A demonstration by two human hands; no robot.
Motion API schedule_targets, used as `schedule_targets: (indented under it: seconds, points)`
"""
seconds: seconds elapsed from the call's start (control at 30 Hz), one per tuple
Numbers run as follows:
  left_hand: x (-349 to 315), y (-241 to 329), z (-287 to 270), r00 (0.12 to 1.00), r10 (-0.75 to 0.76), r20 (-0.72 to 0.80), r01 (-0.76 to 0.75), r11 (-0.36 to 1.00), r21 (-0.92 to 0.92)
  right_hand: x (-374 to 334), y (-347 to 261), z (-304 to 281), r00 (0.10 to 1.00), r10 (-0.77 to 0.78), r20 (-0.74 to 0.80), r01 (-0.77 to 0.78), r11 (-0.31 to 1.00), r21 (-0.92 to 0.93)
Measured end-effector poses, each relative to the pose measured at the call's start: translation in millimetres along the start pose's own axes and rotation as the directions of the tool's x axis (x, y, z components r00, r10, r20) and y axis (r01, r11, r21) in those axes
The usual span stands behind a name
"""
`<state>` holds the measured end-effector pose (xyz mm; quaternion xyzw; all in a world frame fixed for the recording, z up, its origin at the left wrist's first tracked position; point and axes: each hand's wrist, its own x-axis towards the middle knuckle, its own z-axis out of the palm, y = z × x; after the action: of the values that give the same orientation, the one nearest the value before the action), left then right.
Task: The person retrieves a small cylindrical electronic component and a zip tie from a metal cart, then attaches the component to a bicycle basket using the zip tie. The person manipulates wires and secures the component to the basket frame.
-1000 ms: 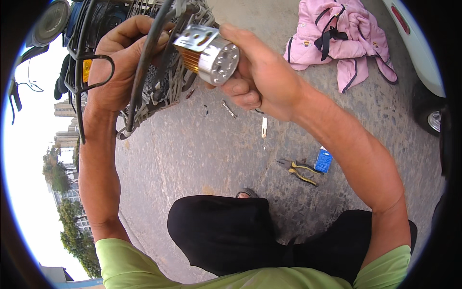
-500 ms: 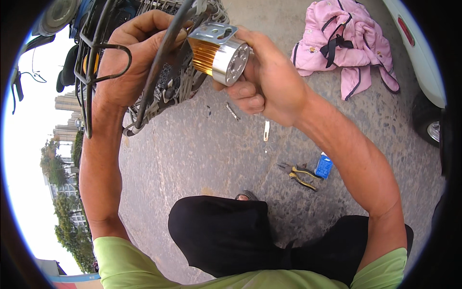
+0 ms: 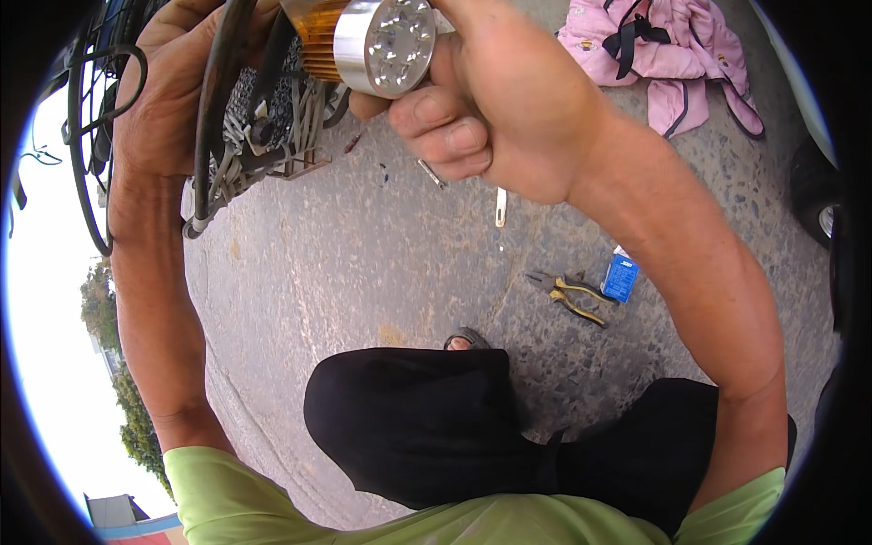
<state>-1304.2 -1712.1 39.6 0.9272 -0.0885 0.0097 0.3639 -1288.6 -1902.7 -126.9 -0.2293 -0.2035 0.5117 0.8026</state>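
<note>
A round LED headlight (image 3: pixel 386 45), with gold cooling fins and a silver front ring, is held in my right hand (image 3: pixel 509 109) at the top of the view. The fingers curl under it, and its lenses face right and toward me. My left hand (image 3: pixel 163 100) reaches up behind a black metal tube (image 3: pixel 222 82) of the rack, left of the headlight. Its fingers look bent together, but the tube and the upper edge hide their tips and whatever they pinch. The upper end of the headlight is cut off too.
A grey basket (image 3: pixel 272 136) hangs behind the tube. On the ground lie yellow-and-black pliers (image 3: pixel 577 300), a small blue box (image 3: pixel 620 277), a flat metal strip (image 3: pixel 500 207) and a pink quilted cloth (image 3: pixel 677 54). A vehicle's wheel (image 3: pixel 811 191) stands at the right.
Both hands, the headlight and the rack now appear higher and further left. The headlight's front has turned more toward me, and its bracket has gone out of sight.
</note>
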Motion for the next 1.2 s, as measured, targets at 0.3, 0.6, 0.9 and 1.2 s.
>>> schedule_targets:
  seconds: [0.3,0.6,0.9,1.2]
  points:
    - [-7.4,1.3,-1.3,1.0,0.006,-0.004,-0.006,0.997,0.079,-0.6,1.9,2.2,0.99,-0.127,0.064,0.122,0.99,0.072]
    - [-25.2,25.1,17.1,0.996,0.056,-0.069,-0.024,0.916,0.401,-8.8,-15.6,24.8,0.934,-0.31,-0.18,0.287,0.947,-0.143]
    - [-28.2,46.9,45.2,0.965,0.182,-0.189,-0.033,0.799,0.6,-5.5,-23.1,17.7,0.977,-0.183,-0.109,0.166,0.975,-0.151]
    - [-29.2,49.3,43.7,0.972,0.15,-0.18,-0.042,0.869,0.494,-8.9,-27.3,21.9,0.986,-0.127,-0.106,0.113,0.985,-0.127]
